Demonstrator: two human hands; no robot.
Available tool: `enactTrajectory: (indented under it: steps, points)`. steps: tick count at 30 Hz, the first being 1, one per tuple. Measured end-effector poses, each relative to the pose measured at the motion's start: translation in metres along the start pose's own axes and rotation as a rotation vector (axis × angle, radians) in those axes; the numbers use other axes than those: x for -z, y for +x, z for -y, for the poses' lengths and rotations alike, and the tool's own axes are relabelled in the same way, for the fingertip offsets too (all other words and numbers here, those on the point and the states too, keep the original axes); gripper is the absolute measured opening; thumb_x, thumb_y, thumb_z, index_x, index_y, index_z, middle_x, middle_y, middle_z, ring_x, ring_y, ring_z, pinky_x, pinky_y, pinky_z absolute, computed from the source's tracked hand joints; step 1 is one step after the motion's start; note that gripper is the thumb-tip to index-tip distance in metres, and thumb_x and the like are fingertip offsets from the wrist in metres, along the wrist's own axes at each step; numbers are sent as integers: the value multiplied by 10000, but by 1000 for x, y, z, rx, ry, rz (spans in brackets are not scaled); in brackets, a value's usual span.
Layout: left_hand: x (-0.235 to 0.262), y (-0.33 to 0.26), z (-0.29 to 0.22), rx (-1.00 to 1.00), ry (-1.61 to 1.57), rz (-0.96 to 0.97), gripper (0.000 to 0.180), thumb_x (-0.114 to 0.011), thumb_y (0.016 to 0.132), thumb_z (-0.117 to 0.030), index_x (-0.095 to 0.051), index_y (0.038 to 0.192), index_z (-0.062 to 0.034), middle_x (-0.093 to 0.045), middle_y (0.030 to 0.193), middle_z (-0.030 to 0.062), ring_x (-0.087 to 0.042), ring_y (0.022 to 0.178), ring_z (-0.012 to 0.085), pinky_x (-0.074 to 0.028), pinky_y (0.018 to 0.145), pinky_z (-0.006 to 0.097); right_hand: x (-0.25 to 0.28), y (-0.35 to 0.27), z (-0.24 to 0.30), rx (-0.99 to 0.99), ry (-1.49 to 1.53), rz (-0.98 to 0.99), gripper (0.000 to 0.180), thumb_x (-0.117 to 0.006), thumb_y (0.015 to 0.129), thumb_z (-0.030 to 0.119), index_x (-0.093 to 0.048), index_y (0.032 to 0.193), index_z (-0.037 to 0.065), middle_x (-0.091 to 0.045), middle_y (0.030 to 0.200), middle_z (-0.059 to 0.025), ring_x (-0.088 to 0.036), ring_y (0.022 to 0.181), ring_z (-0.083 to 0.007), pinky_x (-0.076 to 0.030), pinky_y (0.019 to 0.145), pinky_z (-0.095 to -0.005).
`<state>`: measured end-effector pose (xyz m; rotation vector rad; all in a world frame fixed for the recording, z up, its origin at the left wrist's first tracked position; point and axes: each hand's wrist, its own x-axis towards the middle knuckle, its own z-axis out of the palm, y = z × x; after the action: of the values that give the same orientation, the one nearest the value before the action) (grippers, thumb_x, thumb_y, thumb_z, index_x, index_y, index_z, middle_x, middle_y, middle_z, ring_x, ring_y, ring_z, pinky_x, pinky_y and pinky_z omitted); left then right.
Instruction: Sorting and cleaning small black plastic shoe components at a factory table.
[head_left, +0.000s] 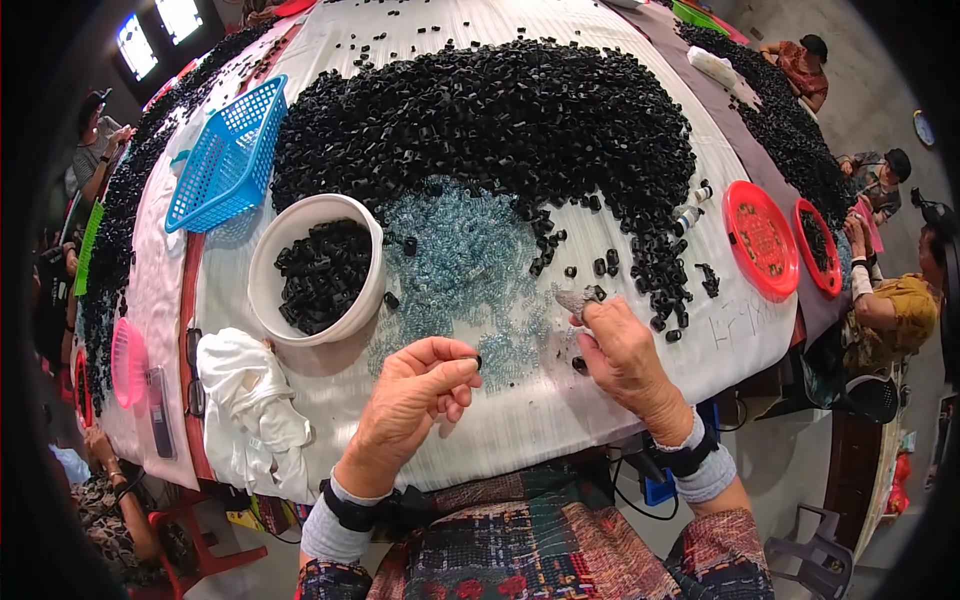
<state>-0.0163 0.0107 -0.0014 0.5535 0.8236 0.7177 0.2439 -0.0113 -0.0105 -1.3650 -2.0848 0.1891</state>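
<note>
A cloth-covered counter (550, 425) carries a black heap (480, 110), with clear pieces (455, 240) before it and a blue basket (262, 150) and white bowl (350, 322) at left. The left hand (405, 392) pinches a small black piece (477, 362) between its fingers; the right hand's (630, 350) clasp a dark piece (595, 293).

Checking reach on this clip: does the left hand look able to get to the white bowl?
Probably yes: the open-topped white bowl stands close to the left hand, with only low loose pieces and table cover visible between, though that hand pinches a small black piece.
</note>
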Motion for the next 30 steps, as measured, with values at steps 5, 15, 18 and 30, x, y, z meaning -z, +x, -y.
enactTrajectory:
  steps: [5,15,18,30]
  points:
    - [-3,1,3,-1,58,52,205,-634,897,-113,-553,1049,-1,-666,931,154,-659,723,150,-516,548,213,-16,-1,-1,-5,-93,84,315,-585,724,-74,-533,1025,4,-580,864,-143,-559,835,-312,-489,698,-376]
    - [2,10,21,-39,160,46,222,-670,873,-133,-594,1037,-4,-666,863,95,-616,650,95,-465,507,185,-19,-3,1,-49,-91,36,274,-597,712,-78,-531,964,8,-539,821,-142,-547,754,-328,-463,644,-407]
    - [-6,8,20,-89,206,26,217,-690,853,-127,-623,1019,-4,-656,797,57,-574,591,64,-422,467,172,-6,9,26,-33,13,4,242,-594,702,-98,-533,916,-3,-549,815,-149,-545,718,-336,-450,613,-417]
    - [-6,6,13,-45,188,-20,192,-652,855,-42,-571,1023,3,-675,929,138,-635,718,134,-522,565,238,-12,-9,11,-49,-9,37,292,-609,697,-54,-536,974,6,-545,835,-150,-546,788,-328,-458,689,-410]
